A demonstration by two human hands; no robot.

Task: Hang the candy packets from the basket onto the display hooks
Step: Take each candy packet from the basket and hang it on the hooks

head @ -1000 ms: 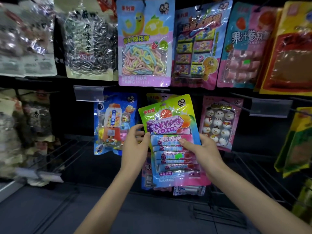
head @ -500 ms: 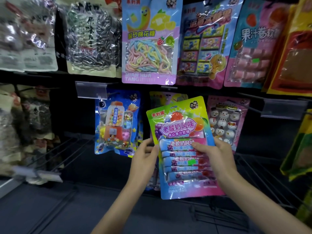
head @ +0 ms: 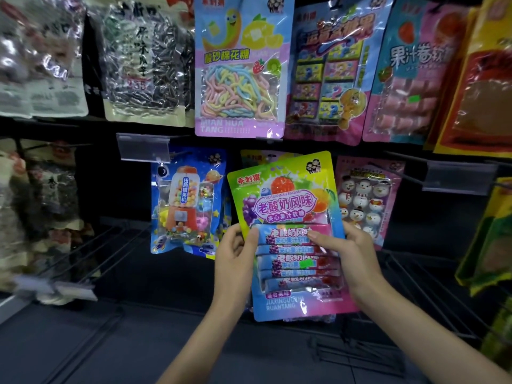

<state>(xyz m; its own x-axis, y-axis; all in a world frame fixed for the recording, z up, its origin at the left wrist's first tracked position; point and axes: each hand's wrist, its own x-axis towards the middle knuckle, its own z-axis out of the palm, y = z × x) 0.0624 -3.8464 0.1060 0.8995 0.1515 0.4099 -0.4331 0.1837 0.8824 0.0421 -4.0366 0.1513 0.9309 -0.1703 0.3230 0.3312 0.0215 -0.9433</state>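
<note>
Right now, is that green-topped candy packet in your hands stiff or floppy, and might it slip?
Probably floppy: the candy packet is a thin glossy pouch, and the left hand and right hand each grip a side. Its sheen suggests slipperiness. The wrapped sticks sit low, so likely bottom-heavy.

- Sunflower-seed bag (head: 144, 65) hangs at the upper left of the display (head: 116, 195).
- Clear label holder (head: 144, 147) sits just below it.
- Wire rack (head: 91, 253) juts out at the lower left edge.

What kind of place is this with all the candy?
Most likely a shop's snack aisle: sweets like the snowman packet hang in rows, clear price-tag holders stick out, and the left hand and right hand hold a fruit candy packet.
</note>
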